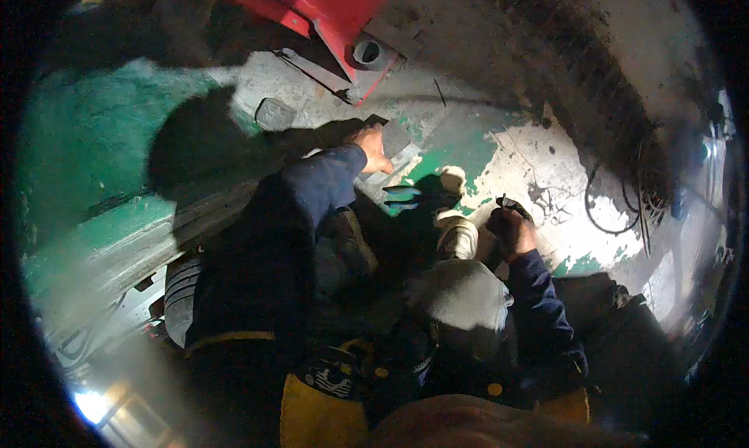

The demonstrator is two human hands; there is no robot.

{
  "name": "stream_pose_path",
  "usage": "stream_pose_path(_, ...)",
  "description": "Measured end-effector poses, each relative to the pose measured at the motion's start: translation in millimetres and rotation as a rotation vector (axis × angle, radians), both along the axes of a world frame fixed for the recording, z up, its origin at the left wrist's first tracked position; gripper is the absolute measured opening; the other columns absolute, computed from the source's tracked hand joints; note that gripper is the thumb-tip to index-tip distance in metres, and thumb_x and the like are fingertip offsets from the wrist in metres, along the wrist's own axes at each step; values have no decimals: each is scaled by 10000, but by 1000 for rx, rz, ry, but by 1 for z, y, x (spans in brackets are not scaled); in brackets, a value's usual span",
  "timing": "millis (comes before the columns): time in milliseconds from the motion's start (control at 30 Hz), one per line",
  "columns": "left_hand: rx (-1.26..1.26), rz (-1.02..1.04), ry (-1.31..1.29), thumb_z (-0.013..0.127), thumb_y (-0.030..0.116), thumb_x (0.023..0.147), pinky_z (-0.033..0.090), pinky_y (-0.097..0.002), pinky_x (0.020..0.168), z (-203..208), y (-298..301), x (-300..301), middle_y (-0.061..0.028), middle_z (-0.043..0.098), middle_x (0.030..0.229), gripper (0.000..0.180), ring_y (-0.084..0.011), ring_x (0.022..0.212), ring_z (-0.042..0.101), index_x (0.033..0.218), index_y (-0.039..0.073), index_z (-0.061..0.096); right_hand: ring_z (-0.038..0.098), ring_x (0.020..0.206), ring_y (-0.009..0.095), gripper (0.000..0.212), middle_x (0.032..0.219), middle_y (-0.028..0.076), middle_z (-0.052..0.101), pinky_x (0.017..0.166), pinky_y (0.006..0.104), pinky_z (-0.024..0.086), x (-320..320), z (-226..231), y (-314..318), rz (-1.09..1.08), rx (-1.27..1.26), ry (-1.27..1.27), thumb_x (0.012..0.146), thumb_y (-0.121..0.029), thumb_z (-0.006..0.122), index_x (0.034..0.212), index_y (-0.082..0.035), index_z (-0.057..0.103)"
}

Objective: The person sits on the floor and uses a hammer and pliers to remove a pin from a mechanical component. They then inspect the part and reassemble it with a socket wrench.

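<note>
My left hand (373,148) reaches forward to a grey flat block (398,138) on the floor. Its fingers are curled, and a dark edge shows just past them; what they grip is mostly hidden. Closer to me lies a hand tool with two blue handles (402,197), probably pliers, its other end lost in shadow. My right hand (513,231), beside my knee, is closed around a small dark object (511,205) with a short tip poking out. Too little of it shows to name its kind.
A red metal frame with a round tube end (366,53) stands ahead. Near it lies a grey block (275,114). Dark cables (640,202) hang at the right, and a tyre (182,296) stands at the left. My light shoe (459,236) rests on the worn green-and-white floor (538,167).
</note>
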State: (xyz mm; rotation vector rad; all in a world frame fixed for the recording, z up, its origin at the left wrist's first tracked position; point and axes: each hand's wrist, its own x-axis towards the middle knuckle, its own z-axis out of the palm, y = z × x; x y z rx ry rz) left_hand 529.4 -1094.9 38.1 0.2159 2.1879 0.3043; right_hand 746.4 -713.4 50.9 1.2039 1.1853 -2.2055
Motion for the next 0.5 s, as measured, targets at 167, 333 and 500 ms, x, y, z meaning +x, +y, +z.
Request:
stream_pose_path(167,63,355,88,928,449,622,560,-403,931,0,-56,14,-281,736,1073,734,-375,1026,724,1069,-100,738,695,809,274,322,980,135,724,767,395,591,-10,-4,-17,12,98,22,974,-142,615,1251,17,655)
stream_pose_path(333,78,683,-57,888,563,625,537,-394,940,6,-140,-5,-307,715,1132,839,-347,1044,693,1074,-127,728,725,872,272,371,985,120,739,829,404,609,5,28,-29,677,573,303,982,-311,658,1153,17,684)
stream_pose_path(500,104,1219,199,915,472,587,440,-428,1130,-3,-206,-59,-306,534,1466,1130,-370,1352,534,1433,-135,476,730,895,265,369,999,120,738,809,422,618,-11,59,-25,823,641,361,889,-231,777,1185,-33,682)
